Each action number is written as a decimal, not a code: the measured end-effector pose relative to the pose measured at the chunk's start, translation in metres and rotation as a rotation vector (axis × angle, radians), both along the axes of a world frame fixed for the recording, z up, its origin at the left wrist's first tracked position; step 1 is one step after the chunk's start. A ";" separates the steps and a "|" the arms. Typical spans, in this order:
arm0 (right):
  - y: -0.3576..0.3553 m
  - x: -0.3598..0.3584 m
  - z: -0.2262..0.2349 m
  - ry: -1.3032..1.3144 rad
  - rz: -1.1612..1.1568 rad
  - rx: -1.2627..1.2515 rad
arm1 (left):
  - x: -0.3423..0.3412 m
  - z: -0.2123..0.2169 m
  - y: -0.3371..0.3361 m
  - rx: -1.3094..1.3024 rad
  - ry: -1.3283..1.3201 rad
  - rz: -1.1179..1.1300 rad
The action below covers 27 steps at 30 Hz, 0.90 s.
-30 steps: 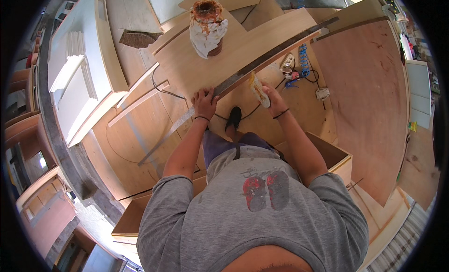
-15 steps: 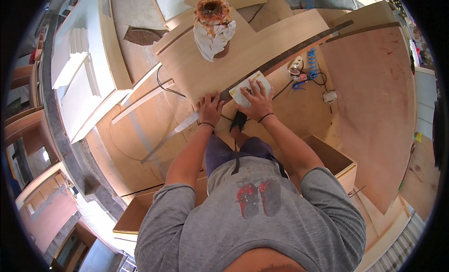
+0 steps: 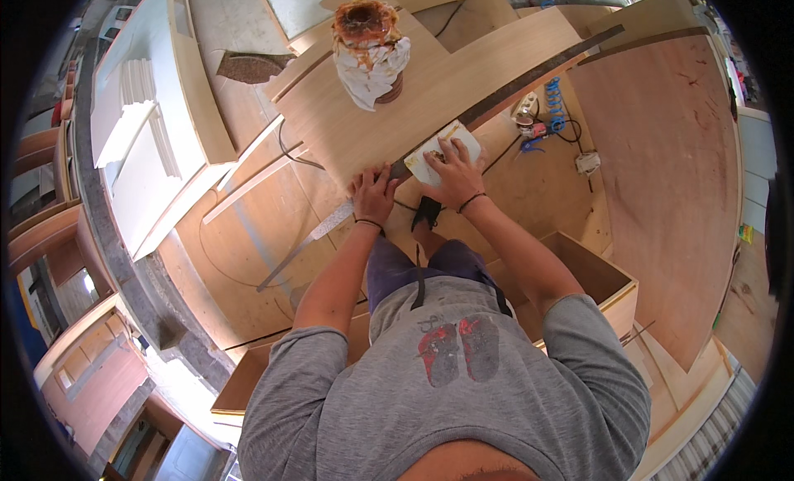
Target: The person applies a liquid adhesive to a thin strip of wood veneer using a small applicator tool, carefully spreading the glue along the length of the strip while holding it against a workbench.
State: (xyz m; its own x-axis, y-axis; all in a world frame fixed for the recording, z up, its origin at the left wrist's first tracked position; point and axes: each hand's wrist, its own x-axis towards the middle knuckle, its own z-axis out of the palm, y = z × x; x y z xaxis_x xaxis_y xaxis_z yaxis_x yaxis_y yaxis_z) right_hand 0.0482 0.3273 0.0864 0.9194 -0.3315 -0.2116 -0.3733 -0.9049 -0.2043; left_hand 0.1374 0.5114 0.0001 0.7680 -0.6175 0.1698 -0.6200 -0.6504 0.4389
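Note:
A pale wooden panel point(image 3: 447, 76) lies across in front of me, with a dark strip point(image 3: 529, 80) along its near edge. At the panel's near left corner, my left hand point(image 3: 374, 196) is closed over the edge, its fingers on top by the end of the strip. My right hand point(image 3: 453, 177) grips a white, flat, roughly square pad point(image 3: 469, 143) with yellowish stains. That pad sits against the dark strip, just right of my left hand; its underside is hidden. Farther back on the panel stands a glue-crusted pot point(image 3: 370, 55) wrapped in white material.
Below the panel on the right are a coiled blue air hose point(image 3: 552, 100), a power socket point(image 3: 524, 110) and cords. A large brown board point(image 3: 662, 183) leans at the right. Wooden box sections point(image 3: 608, 291) flank my legs. White-faced panels point(image 3: 136, 125) stand at the left.
The white pad and my right hand have shifted very slightly along the strip's edge. My left hand keeps its place at the corner. The whole view has tilted a little.

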 end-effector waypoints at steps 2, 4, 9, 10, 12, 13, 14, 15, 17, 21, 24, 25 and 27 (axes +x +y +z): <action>-0.001 0.001 -0.011 -0.010 -0.006 -0.008 | -0.001 -0.001 -0.002 -0.006 -0.007 -0.006; 0.000 0.002 -0.016 -0.006 -0.008 -0.010 | -0.002 -0.003 -0.001 -0.005 -0.017 -0.004; 0.002 0.009 0.013 0.215 0.005 0.015 | 0.000 -0.001 0.003 0.031 0.010 0.001; 0.002 0.009 0.013 0.161 0.017 0.006 | 0.000 -0.001 0.003 0.041 -0.004 -0.001; 0.002 0.005 0.004 0.056 0.037 -0.009 | 0.000 0.000 0.001 0.022 -0.001 -0.004; 0.002 0.004 -0.004 0.017 0.029 -0.017 | -0.001 0.001 0.000 0.014 0.002 -0.008; 0.003 0.004 -0.012 -0.023 0.020 -0.025 | -0.002 0.000 -0.002 0.015 0.009 -0.008; 0.005 0.005 -0.015 -0.062 0.015 -0.029 | -0.002 0.000 -0.002 0.021 0.016 -0.005; 0.008 0.003 -0.020 -0.057 -0.006 -0.027 | -0.002 -0.002 -0.001 0.014 0.024 -0.004; 0.008 0.009 0.002 0.124 0.006 -0.001 | -0.001 -0.001 0.002 -0.005 0.016 0.006; 0.008 0.015 0.024 0.195 -0.006 0.068 | 0.001 0.000 0.001 -0.006 0.019 0.002; 0.008 0.014 0.018 0.148 -0.007 0.042 | 0.000 0.000 0.000 -0.006 0.027 -0.005; 0.010 0.014 0.005 0.055 -0.012 -0.008 | -0.001 0.001 -0.002 0.000 0.025 -0.007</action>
